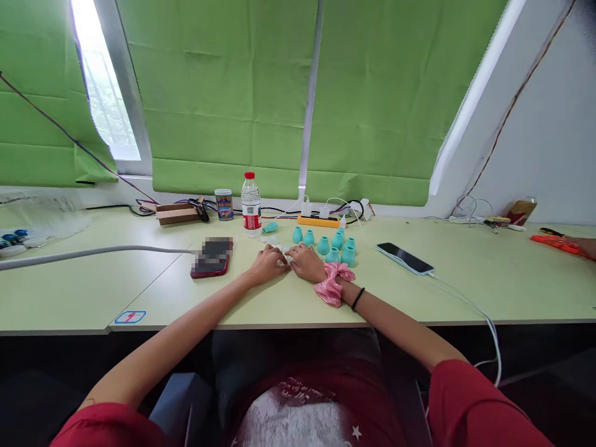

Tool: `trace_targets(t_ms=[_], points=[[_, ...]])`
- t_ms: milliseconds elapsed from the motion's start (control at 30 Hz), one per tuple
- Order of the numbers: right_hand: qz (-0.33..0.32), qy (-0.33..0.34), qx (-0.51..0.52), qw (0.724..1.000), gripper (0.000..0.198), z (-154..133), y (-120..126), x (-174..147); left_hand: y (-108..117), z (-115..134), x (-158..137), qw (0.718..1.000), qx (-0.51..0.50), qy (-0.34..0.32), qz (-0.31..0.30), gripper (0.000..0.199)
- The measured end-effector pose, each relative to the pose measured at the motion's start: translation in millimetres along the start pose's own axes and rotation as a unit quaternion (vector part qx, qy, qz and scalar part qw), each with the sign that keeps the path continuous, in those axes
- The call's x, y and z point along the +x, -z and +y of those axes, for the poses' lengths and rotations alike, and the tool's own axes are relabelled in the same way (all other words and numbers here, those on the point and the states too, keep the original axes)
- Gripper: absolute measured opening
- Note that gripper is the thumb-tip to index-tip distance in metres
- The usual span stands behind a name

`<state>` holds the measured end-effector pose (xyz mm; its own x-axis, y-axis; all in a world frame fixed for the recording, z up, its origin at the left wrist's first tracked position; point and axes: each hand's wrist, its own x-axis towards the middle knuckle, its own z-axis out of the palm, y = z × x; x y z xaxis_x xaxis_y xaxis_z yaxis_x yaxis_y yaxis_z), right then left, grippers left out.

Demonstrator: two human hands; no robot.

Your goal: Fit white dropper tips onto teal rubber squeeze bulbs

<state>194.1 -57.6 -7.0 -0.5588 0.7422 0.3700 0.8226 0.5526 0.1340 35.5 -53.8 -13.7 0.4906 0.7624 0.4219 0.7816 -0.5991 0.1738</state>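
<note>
My left hand (269,266) rests on the table with its fingers bent and pressed together over a small white piece (285,253). From the other side, my right hand (307,262) meets it, fingertips pinched at the same spot; the exact hold is partly hidden. More small white pieces (270,239) lie just beyond the fingers. Several teal vase-shaped pieces (323,245) stand upright beyond and beside my right hand. One teal piece (270,228) lies on its side near the bottle. A pink scrunchie (331,284) and a black band circle my right wrist.
A red-capped bottle (251,208), a can (224,205), an open cardboard box (177,213) and an orange power strip (318,221) line the back. Phones lie left (213,257) and right (405,257), with cables attached. At far right, another person's hand (587,247) touches something orange (559,243).
</note>
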Motion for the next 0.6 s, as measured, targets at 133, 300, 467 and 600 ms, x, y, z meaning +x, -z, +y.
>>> trace_targets(t_ms=[133, 300, 467, 600], points=[[0.039, -0.035, 0.017, 0.998, 0.025, 4, -7, 2, -8, -1, 3, 1.0, 0.015, 0.022, 0.009, 0.026], [0.07, -0.042, 0.049, 0.995, 0.02, 11, -17, 5, -16, 4, 10, 0.998, 0.053, 0.017, 0.037, 0.02], [0.066, -0.088, 0.108, 0.988, 0.025, 19, -22, 8, -20, 4, 17, 0.999, 0.022, 0.016, 0.029, 0.02], [0.085, -0.119, 0.136, 0.98, 0.031, 21, -21, 8, -24, 2, 22, 0.999, 0.015, 0.013, 0.03, 0.021]])
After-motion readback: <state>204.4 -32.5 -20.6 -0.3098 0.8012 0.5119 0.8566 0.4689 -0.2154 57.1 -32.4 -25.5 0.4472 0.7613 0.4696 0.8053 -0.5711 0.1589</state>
